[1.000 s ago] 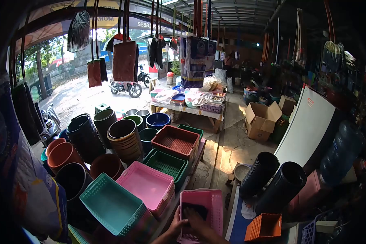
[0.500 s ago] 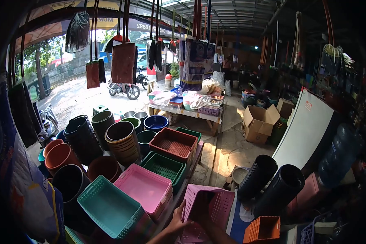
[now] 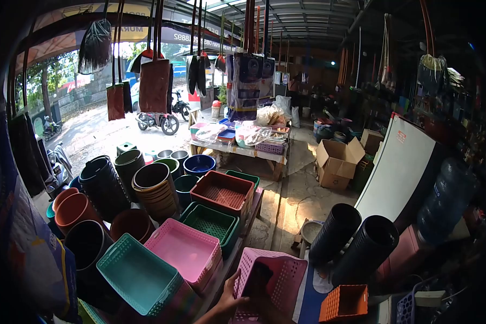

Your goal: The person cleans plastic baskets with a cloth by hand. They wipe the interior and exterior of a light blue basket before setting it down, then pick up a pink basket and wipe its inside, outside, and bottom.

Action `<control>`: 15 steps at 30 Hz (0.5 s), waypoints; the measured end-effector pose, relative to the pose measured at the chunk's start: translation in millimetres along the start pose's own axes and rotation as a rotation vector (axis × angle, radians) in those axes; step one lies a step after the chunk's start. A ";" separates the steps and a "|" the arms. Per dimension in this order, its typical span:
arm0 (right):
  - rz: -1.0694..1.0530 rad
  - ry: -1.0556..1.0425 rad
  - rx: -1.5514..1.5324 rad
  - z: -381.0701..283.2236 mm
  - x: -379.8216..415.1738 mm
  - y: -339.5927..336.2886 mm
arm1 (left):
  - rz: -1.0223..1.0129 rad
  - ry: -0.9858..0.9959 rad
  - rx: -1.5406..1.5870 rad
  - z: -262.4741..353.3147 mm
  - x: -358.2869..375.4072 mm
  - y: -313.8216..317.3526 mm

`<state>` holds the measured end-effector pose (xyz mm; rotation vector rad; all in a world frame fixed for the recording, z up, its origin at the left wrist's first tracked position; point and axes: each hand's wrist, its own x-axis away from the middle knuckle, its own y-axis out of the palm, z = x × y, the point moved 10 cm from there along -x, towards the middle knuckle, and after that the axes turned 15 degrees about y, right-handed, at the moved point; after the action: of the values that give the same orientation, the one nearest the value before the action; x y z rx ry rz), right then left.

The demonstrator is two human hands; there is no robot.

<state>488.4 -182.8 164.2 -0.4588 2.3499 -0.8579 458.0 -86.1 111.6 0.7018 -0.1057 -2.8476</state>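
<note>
One long wooden table (image 3: 243, 153), loaded with plastic goods and bagged items, stands at the far end of the aisle, and a leaning white panel (image 3: 397, 167) rises on the right. An open cardboard box (image 3: 337, 175) sits on the floor between them. Nearer, two tall stacks of black pots (image 3: 368, 249) tilt side by side, to the right of the hands. Left of the hands, a teal basket (image 3: 137, 275) overlaps the edge of a wide, shallow pink basket (image 3: 183, 251).

Low in front, the pink perforated basket (image 3: 289, 272) is tilted, right of those two and left of a small orange lattice basket (image 3: 344, 302). The left hand (image 3: 228, 298) grasps its left side, fingers against the wall and thumb at the edge. The right hand (image 3: 262, 302) reaches inside, deep in shadow, beside something dark (image 3: 261, 271), perhaps a cloth; whether its fingers are clenched on that or loose, I cannot tell.
</note>
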 end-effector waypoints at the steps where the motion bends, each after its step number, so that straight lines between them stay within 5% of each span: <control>1: -0.052 -0.053 -0.056 -8.3 1.9 2.7 | -0.002 0.003 -0.005 6.4 -2.5 0.0; 6: -0.215 0.013 0.326 17.8 17.2 25.5 | 0.063 -0.013 0.164 -2.6 8.5 -11.4; 9: -0.250 0.099 -0.100 -10.3 31.0 17.4 | 0.143 -0.062 0.328 16.3 7.1 -0.9; 11: -0.469 0.012 -0.013 -41.3 35.1 18.6 | 0.104 -0.026 0.307 39.0 -1.6 -1.3; 15: -0.339 -0.130 0.451 -34.4 40.0 19.7 | 0.126 0.008 0.290 40.6 -7.8 -15.3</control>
<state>433.7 -172.0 155.9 -0.7024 1.9075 -1.4258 443.0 -68.7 149.2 0.7309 -0.5507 -2.7354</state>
